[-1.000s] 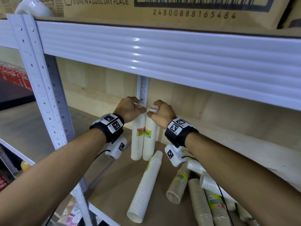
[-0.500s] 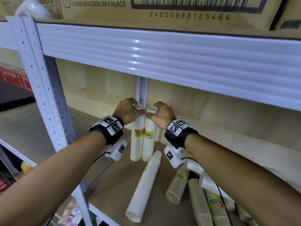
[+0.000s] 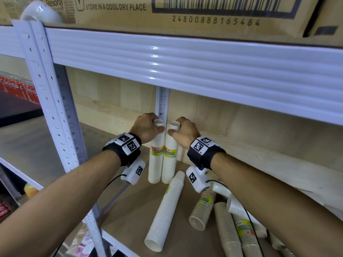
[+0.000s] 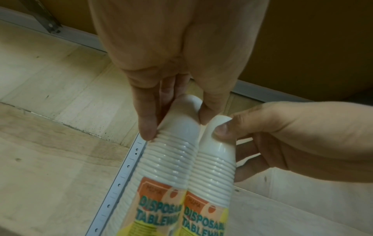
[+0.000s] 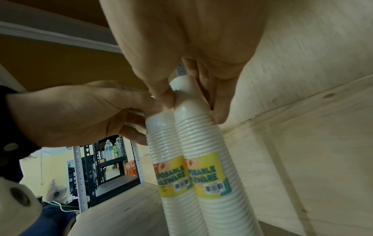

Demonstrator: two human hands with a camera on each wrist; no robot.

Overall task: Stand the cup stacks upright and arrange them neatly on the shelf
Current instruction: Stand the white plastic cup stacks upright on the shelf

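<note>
At the back left corner of the shelf point(image 3: 130, 216), against the rear upright post point(image 3: 162, 102), two white cup stacks stand upright and touching side by side, labels facing forward. The left hand point(image 3: 146, 127) pinches the top of the left stack point(image 3: 155, 160) between thumb and fingertips, and the right hand point(image 3: 182, 131) pinches the top of the right stack point(image 3: 169, 160) the same way; both hands are clamped, not loose. The step in hand appears to be settling this first pair square against the back panel. Several stacks lie on their sides toward the front right: a long white stack point(image 3: 165, 214), a short tan stack point(image 3: 203, 210), and more beyond it partly hidden by the right forearm. The next move probably calls for letting go gently so neither tall stack tips, then lifting a fallen stack by its narrow end and standing it just beside the pair.
</note>
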